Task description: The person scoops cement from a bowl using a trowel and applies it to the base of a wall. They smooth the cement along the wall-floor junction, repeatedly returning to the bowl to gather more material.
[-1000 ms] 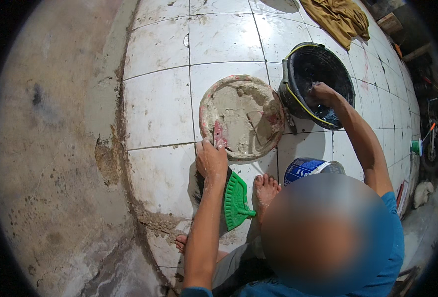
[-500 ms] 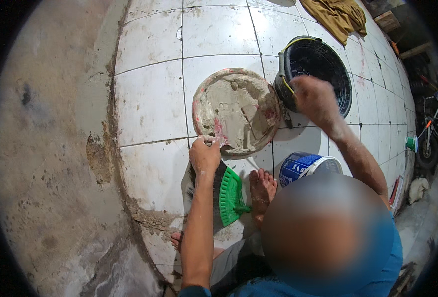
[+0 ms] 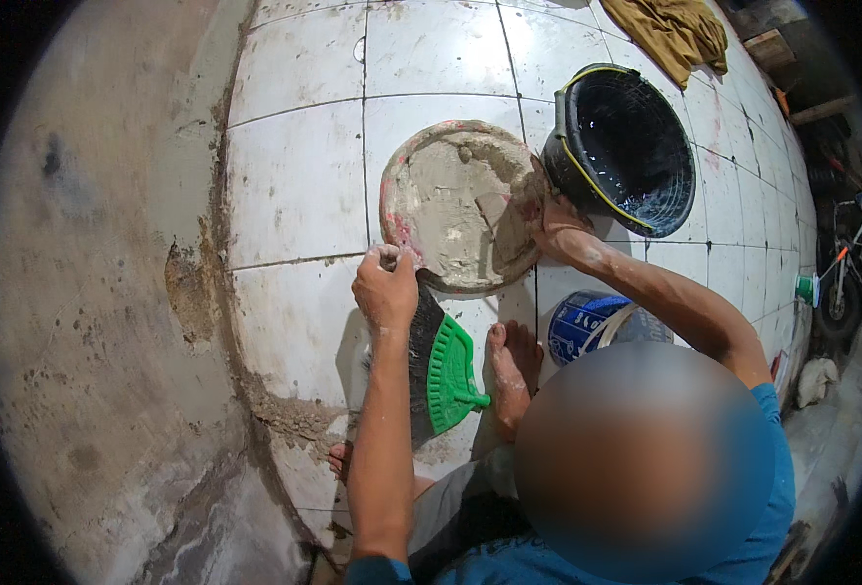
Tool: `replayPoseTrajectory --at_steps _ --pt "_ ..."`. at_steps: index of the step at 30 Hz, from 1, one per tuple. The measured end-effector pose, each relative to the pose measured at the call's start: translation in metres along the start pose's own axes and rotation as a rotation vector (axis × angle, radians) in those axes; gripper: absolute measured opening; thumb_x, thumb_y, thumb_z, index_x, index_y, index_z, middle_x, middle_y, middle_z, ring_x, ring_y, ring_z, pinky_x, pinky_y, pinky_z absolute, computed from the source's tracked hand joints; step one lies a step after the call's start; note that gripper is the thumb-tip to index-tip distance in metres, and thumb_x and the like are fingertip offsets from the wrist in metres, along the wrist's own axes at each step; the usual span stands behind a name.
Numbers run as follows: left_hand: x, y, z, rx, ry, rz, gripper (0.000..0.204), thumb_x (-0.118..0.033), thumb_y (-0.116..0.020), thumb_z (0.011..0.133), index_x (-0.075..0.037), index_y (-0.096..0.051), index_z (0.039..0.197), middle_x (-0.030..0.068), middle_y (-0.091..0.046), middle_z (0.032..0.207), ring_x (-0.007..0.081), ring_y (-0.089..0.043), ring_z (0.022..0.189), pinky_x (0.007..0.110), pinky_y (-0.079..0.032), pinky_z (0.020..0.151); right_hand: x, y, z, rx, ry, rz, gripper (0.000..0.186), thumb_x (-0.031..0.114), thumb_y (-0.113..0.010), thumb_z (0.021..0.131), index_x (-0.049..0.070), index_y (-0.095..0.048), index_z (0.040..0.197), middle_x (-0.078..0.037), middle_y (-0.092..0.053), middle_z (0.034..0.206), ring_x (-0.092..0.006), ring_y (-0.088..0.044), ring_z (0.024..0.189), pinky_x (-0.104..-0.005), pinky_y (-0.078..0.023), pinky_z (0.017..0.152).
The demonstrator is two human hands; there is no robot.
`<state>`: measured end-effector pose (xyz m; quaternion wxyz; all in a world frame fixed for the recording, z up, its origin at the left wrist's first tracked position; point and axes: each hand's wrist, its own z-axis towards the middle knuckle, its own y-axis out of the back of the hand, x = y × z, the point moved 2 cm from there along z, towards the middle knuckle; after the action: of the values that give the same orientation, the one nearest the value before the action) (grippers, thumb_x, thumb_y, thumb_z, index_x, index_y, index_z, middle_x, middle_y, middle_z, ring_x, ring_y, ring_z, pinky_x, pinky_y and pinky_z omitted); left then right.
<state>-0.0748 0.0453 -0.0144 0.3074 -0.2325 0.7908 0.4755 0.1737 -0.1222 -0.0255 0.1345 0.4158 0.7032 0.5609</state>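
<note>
Leaving the bucket [image 3: 575, 177], my right hand [image 3: 560, 232] joins my left hand [image 3: 386, 292], half-curled at the basin's [image 3: 389, 185] eight o'clock, from three; remotely, right fingers and both holds are unclear.

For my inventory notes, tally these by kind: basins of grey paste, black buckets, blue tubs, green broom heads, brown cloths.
Basin of grey paste: 1
Black bucket: 1
Blue tub: 1
Green broom head: 1
Brown cloth: 1
Total: 5

Dark lines gridded the white floor [image 3: 294, 185]; the basin [image 3: 389, 193] was red-patched grey, the bucket [image 3: 636, 112] black, the cloth [image 3: 673, 39] near the floor's right edge mustard-brown.
</note>
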Motion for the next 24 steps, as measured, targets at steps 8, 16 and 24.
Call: replayPoseTrajectory --at_steps 8,16,24 --pt "0.002 -0.021 0.014 0.042 0.011 0.182 0.043 -0.034 -0.078 0.082 0.002 -0.07 0.105 0.0281 -0.069 0.113 0.045 -0.066 0.11 0.05 -0.052 0.095 0.012 0.016 0.012 0.194 -0.017 0.327 0.041 0.027 -0.069 0.081 -0.005 -0.072 0.108 -0.027 -0.073 0.106 -0.0397 -0.071 0.101 -0.0451 -0.053 0.095" --pt "-0.046 0.028 0.015 0.067 -0.088 0.448 0.049 -0.034 -0.078 0.084 0.004 -0.067 0.114 0.0266 -0.069 0.111 0.0397 -0.07 0.108 0.048 -0.056 0.094 0.043 0.03 0.004 0.112 0.07 0.287 0.033 0.022 -0.064 0.087 0.0 -0.073 0.109 -0.024 -0.074 0.1 -0.0386 -0.072 0.095 -0.0443 -0.055 0.088" --pt "-0.194 0.091 -0.146 0.764 -1.052 0.153 0.037 -0.028 -0.068 0.09 0.002 -0.07 0.111 0.0245 -0.071 0.105 0.0394 -0.071 0.099 0.049 -0.058 0.091 0.019 -0.007 0.008 0.095 0.018 0.095 0.037 0.03 -0.066 0.085 -0.001 -0.073 0.104 -0.023 -0.075 0.092 -0.0376 -0.074 0.089 -0.0465 -0.055 0.084"
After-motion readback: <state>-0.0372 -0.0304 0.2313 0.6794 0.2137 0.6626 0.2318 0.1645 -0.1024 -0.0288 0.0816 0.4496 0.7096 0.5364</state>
